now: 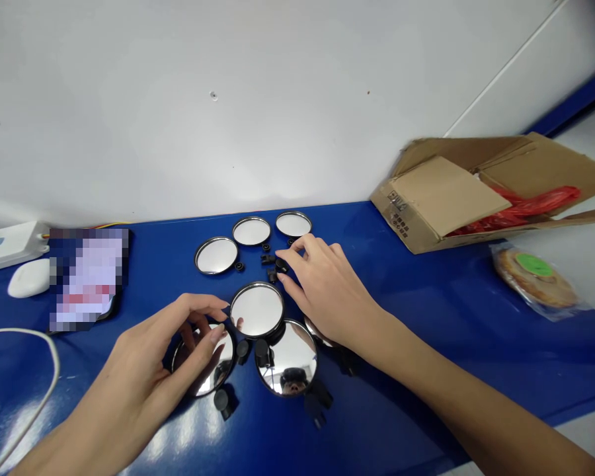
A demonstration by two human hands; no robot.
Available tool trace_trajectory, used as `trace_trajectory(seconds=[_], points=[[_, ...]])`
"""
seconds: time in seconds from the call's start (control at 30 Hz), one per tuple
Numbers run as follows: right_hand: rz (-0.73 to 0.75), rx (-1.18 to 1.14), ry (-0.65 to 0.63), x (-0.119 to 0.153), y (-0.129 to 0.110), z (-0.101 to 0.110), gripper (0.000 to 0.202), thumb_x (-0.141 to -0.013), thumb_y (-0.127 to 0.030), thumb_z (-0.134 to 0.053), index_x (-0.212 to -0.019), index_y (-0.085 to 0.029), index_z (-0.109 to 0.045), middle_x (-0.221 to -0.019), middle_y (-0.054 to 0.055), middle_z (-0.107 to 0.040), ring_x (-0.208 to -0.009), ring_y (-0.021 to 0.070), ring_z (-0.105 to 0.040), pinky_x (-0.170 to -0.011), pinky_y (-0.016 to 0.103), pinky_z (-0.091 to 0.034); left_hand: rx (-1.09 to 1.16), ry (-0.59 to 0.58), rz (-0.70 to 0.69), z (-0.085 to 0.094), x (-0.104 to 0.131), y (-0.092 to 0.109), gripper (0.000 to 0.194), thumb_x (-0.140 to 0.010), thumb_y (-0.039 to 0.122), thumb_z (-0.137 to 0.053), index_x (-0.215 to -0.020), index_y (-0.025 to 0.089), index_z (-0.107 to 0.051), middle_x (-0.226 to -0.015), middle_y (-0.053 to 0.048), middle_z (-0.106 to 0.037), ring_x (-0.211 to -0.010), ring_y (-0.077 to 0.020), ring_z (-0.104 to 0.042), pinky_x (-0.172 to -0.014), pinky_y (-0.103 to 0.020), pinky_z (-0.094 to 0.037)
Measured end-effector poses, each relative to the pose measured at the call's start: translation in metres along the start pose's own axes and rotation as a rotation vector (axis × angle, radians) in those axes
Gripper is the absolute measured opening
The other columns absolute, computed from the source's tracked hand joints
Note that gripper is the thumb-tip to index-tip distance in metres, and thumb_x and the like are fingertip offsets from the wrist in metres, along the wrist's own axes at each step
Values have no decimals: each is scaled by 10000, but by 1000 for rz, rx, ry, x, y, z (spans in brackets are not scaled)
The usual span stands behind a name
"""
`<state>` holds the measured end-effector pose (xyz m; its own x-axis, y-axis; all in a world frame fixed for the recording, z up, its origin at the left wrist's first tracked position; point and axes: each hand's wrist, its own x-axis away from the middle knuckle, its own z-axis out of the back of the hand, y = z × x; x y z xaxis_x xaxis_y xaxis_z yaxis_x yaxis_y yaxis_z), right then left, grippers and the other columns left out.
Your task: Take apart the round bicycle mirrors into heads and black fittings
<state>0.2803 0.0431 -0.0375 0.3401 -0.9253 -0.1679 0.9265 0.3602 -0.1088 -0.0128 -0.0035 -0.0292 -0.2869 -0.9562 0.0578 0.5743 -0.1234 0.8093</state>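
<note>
Above a round black-rimmed mirror (221, 357), my left hand (163, 360) has its fingers curved and apart, holding nothing. My right hand (322, 281) reaches over the small black plastic parts (268, 259). A black piece (281, 266) shows between its thumb and index finger, which stand apart; whether they touch it is unclear. Between the hands, one mirror (256, 309) overlaps another mirror (292, 367). A further mirror (317, 330) is mostly hidden under my right wrist. Black mounts, such as one clip (318, 400) and a round-headed one (222, 400), lie by the near mirrors.
Three mirrors lie toward the wall: left (217, 256), middle (251, 231), right (293, 224). A phone (86, 277), white case (30, 277), power strip (12, 246) and white cable (54, 357) are left. An open cardboard box (411, 225) and wrapped round food (538, 277) are right.
</note>
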Motion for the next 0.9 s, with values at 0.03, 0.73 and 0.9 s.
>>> trace_trajectory(seconds=[0.03,0.73,0.9], points=[[1,14,-5,0,-1,0,261,-1231,-277,-591,-1355,-162,-789,-1343,196,-712,-1140,334,-677,-927,456,-445,-22,-13,-24,1,-1,-1,374,-1135,642,-722,-1382,365,-774,-1087,-50,-851,-866,-256,-784,-526,-250,-599],[16,115,-65,3,-9,6,324,-1235,-316,-589,-1447,-133,-752,-1419,244,-709,-1218,387,-699,-924,474,-456,-100,-103,-136,4,-6,-6,302,-1163,567,-705,-1406,400,-774,-905,5,-773,-678,-195,-727,-478,-200,-556],[16,143,-80,3,-11,5,360,-1247,-334,-555,-1471,-126,-745,-1419,260,-715,-1187,397,-715,-923,489,-461,-95,-100,-89,3,-4,-6,334,-1162,616,-689,-1403,405,-784,-925,-5,-780,-699,-205,-732,-519,-222,-576]])
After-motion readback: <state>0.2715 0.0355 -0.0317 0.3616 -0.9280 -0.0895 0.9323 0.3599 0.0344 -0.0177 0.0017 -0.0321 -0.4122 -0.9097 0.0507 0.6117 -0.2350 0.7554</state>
